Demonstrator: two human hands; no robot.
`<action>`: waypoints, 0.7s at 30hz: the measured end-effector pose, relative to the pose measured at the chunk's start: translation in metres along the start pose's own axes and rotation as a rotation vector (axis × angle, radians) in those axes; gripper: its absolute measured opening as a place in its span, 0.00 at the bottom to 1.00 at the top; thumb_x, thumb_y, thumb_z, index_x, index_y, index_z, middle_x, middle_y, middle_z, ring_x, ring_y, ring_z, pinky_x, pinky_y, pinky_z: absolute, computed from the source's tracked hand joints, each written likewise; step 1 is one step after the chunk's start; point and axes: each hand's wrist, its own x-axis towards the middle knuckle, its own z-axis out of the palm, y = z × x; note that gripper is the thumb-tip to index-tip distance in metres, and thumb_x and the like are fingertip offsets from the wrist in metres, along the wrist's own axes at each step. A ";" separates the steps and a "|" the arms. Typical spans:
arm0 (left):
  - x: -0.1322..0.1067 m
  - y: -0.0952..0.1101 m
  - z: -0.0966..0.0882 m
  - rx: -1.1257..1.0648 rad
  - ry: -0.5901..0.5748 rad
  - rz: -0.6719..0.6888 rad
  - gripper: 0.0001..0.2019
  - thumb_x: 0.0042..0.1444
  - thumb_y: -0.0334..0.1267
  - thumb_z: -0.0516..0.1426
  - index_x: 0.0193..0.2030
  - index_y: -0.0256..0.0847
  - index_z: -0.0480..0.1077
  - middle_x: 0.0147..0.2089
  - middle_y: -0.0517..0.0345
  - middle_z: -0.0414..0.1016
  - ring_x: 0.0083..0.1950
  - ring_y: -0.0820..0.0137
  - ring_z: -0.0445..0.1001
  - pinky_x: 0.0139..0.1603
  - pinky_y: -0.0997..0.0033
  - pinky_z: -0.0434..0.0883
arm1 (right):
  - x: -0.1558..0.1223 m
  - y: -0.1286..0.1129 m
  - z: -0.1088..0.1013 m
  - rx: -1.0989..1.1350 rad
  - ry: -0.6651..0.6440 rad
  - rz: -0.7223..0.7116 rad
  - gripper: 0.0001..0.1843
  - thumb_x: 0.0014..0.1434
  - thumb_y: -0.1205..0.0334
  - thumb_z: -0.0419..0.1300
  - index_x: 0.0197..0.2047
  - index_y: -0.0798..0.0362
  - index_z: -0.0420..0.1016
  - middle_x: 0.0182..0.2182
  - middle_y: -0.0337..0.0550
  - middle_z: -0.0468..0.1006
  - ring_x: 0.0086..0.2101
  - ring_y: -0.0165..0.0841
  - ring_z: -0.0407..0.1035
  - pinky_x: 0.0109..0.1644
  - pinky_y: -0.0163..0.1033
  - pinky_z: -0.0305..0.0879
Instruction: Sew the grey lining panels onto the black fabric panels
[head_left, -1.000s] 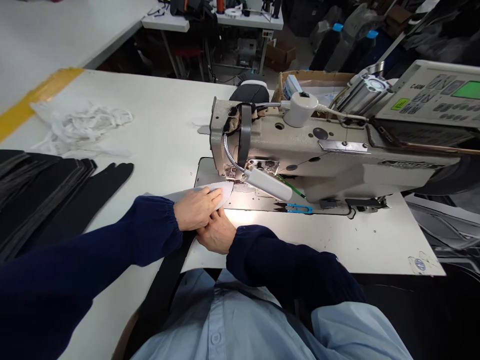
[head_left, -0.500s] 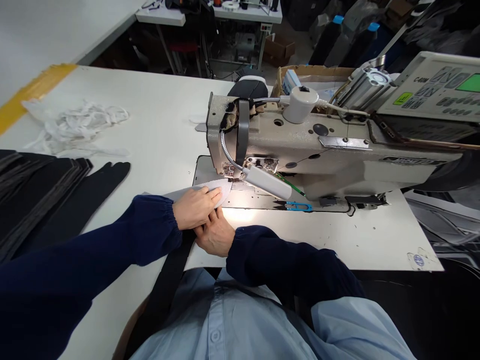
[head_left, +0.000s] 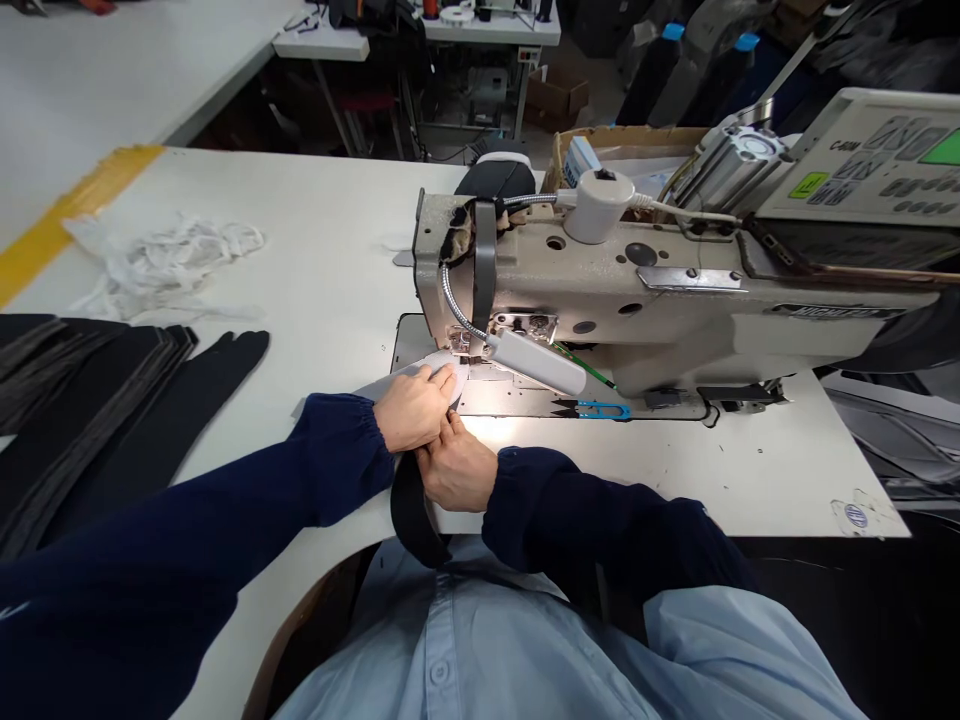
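Note:
A light grey-white fabric piece (head_left: 456, 372) lies under the needle area of a sewing machine (head_left: 645, 255). My left hand (head_left: 417, 408) is closed over this fabric, its fingers together and pressing on top. Just below it, my right hand (head_left: 459, 466) pinches a black fabric strip (head_left: 411, 515) close to the light fabric's near edge. The strip's free part curls down over the table edge towards my lap. My hands touch and overlap, so the fingertips are partly hidden. Blue-handled thread snips (head_left: 600, 410) lie on the machine bed, right of my hands.
Stacked black fabric pieces (head_left: 142, 410) lie at the left, with a heap of white scraps (head_left: 180, 250) behind them. A grey lamp (head_left: 536, 362) hangs low beside the needle. A control panel (head_left: 870, 165) stands at the right, and a cardboard box (head_left: 637, 137) is behind the machine.
Both hands have shifted to the right, closer to the needle, with the light fabric. The black strip, which ran down to the left, now bends in a curl beneath my right hand.

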 end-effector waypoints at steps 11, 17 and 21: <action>-0.014 -0.008 0.020 -0.064 0.038 0.068 0.30 0.54 0.27 0.48 0.66 0.25 0.59 0.69 0.36 0.57 0.68 0.54 0.57 0.58 0.58 0.68 | -0.012 0.017 -0.017 0.063 -0.069 -0.021 0.29 0.58 0.60 0.54 0.53 0.78 0.69 0.49 0.78 0.71 0.48 0.56 0.68 0.52 0.60 0.60; 0.000 0.007 0.016 -0.051 0.013 -0.060 0.28 0.57 0.28 0.45 0.66 0.23 0.57 0.68 0.33 0.57 0.69 0.49 0.55 0.48 0.57 0.73 | -0.012 0.023 -0.026 0.047 -0.144 0.000 0.28 0.56 0.60 0.54 0.52 0.77 0.71 0.46 0.77 0.72 0.47 0.56 0.68 0.50 0.56 0.62; 0.013 0.009 0.011 -0.060 0.014 -0.138 0.24 0.61 0.30 0.43 0.63 0.23 0.60 0.64 0.30 0.62 0.69 0.47 0.54 0.44 0.61 0.72 | -0.012 0.026 -0.025 0.027 -0.171 0.004 0.36 0.56 0.57 0.56 0.58 0.81 0.64 0.54 0.84 0.66 0.54 0.61 0.64 0.56 0.59 0.58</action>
